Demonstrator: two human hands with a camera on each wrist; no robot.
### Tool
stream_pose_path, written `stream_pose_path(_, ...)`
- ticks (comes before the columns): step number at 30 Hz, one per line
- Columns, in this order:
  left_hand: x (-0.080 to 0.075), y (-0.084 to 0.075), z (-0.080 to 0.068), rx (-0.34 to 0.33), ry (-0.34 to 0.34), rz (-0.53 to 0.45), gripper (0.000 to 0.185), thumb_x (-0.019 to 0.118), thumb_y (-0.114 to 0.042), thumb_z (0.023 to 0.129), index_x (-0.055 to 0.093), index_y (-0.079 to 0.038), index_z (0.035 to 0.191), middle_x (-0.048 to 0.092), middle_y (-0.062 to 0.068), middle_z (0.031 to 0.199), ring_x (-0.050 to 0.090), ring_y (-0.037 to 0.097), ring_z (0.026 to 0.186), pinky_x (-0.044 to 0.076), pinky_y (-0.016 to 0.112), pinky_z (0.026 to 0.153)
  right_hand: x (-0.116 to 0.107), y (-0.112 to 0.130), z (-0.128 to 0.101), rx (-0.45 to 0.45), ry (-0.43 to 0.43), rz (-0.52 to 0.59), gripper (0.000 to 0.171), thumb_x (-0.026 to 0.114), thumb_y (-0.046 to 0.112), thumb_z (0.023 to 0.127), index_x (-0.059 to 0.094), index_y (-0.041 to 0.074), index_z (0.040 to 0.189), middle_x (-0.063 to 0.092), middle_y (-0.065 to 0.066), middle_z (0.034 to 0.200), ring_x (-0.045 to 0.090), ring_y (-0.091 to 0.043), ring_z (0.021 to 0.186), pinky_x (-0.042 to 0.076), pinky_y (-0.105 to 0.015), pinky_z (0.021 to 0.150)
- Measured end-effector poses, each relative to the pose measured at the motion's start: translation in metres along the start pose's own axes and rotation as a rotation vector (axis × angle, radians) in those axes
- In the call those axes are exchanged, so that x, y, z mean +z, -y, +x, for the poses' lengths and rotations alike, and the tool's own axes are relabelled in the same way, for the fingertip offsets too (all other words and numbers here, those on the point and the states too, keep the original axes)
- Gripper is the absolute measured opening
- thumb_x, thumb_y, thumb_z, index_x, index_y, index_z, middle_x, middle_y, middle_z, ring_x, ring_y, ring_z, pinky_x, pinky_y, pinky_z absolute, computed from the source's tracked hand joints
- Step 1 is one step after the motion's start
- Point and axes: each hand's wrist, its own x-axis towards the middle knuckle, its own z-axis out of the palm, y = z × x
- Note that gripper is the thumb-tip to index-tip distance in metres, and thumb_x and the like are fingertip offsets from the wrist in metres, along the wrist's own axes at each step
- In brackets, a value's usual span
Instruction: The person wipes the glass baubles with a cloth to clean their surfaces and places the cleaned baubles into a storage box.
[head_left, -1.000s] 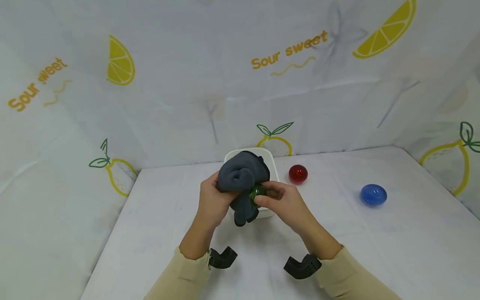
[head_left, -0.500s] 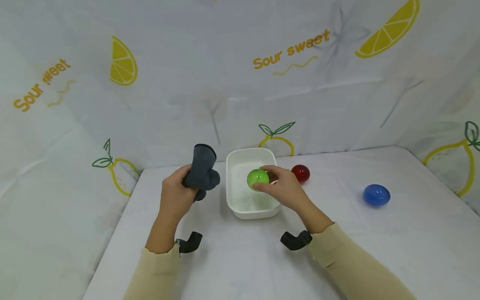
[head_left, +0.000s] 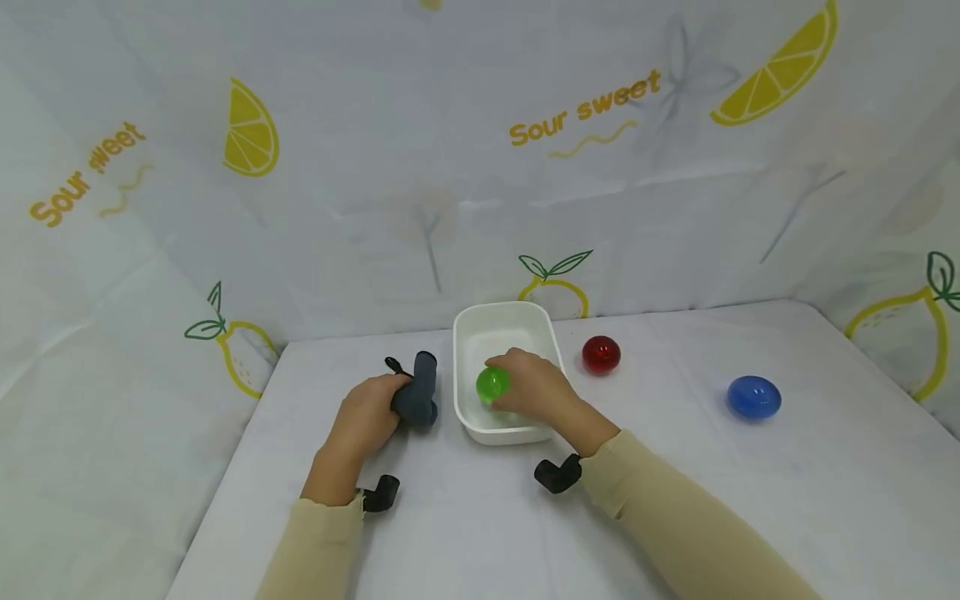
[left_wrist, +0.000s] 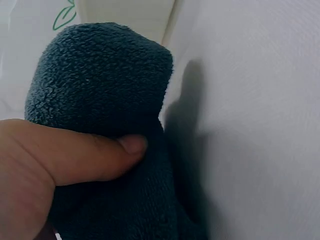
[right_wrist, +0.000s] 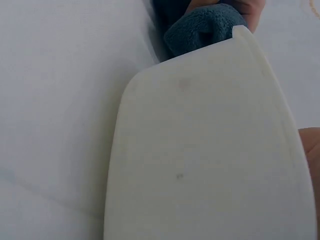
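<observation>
My left hand [head_left: 367, 417] grips a bunched blue-grey terry cloth [head_left: 416, 398] with dark edging, low over the table left of the white tub. In the left wrist view the thumb [left_wrist: 107, 157] presses across the fuzzy cloth [left_wrist: 100, 75]. My right hand [head_left: 534, 387] reaches into the white tub [head_left: 501, 437] and holds a glossy light-green ball [head_left: 492, 385] between thumb and fingers. From the right wrist, the outer wall of the tub [right_wrist: 200, 140] hides the ball and most of that hand.
A red ball [head_left: 601, 355] lies just right of the tub, and a blue ball [head_left: 753, 397] farther right. White cloth covers the table [head_left: 480, 533]. Behind it hangs a white lemon-print sheet [head_left: 360, 233].
The green ball, first held against the cloth, is now down in the tub with the right hand. My left hand has carried the cloth left and lowered it toward the table.
</observation>
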Motion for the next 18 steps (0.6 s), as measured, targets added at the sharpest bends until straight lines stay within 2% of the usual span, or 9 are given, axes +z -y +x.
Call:
stream_pose_path(5, 0.006, -0.003, 0.001, 0.026, 0.015, 0.024, 0.045, 0.074, 0.007, 0.078, 0.070, -0.013, 0.119, 0.070, 0.008, 0.120, 0.063, 0.030, 0.115, 0.049, 0.047, 0.099, 0.008, 0.005, 0.005, 0.019, 0.012, 0.043, 0.061, 0.083, 0.016, 0.077, 0.061, 0.013, 0.133, 0.063, -0.007, 0.125, 0.059, -0.025, 0.115, 0.048, -0.042, 0.099)
stream_pose_path(9, 0.006, -0.005, 0.001, 0.022, 0.021, 0.024, 0.046, 0.076, 0.007, 0.077, 0.070, -0.013, 0.118, 0.069, 0.007, 0.121, 0.063, 0.030, 0.116, 0.049, 0.048, 0.099, 0.008, 0.007, 0.010, 0.006, -0.036, 0.070, 0.060, 0.082, 0.013, 0.079, 0.060, 0.009, 0.134, 0.062, -0.010, 0.132, 0.057, -0.028, 0.123, 0.045, -0.043, 0.106)
stream_pose_path(12, 0.006, -0.005, 0.001, 0.018, 0.031, 0.023, 0.047, 0.076, 0.006, 0.077, 0.069, -0.013, 0.120, 0.069, 0.007, 0.123, 0.062, 0.030, 0.118, 0.048, 0.048, 0.100, 0.008, 0.008, 0.013, -0.017, -0.084, 0.083, 0.053, 0.079, 0.014, 0.082, 0.061, 0.008, 0.132, 0.061, -0.012, 0.132, 0.062, -0.027, 0.115, 0.048, -0.042, 0.101)
stream_pose_path(15, 0.006, -0.005, 0.000, 0.009, 0.048, 0.020, 0.048, 0.075, 0.006, 0.078, 0.068, -0.013, 0.122, 0.067, 0.007, 0.125, 0.061, 0.031, 0.120, 0.048, 0.048, 0.101, 0.008, 0.009, 0.013, -0.020, -0.080, 0.099, 0.048, 0.076, 0.017, 0.086, 0.061, 0.008, 0.131, 0.060, -0.012, 0.134, 0.066, -0.026, 0.105, 0.052, -0.041, 0.094)
stream_pose_path(17, 0.006, -0.006, 0.000, 0.002, 0.056, 0.021, 0.049, 0.075, 0.005, 0.079, 0.068, -0.012, 0.123, 0.067, 0.008, 0.126, 0.060, 0.031, 0.121, 0.047, 0.049, 0.101, 0.009, 0.010, 0.013, -0.008, -0.055, 0.097, 0.048, 0.073, 0.022, 0.089, 0.060, 0.007, 0.133, 0.056, -0.013, 0.140, 0.065, -0.028, 0.109, 0.051, -0.041, 0.097)
stream_pose_path(18, 0.006, -0.006, 0.001, 0.000, 0.058, 0.022, 0.049, 0.074, 0.005, 0.079, 0.068, -0.012, 0.124, 0.067, 0.008, 0.126, 0.060, 0.031, 0.121, 0.047, 0.049, 0.101, 0.009, 0.011, 0.013, 0.002, -0.038, 0.100, 0.050, 0.072, 0.024, 0.089, 0.059, 0.008, 0.134, 0.053, -0.012, 0.144, 0.062, -0.029, 0.117, 0.048, -0.042, 0.101)
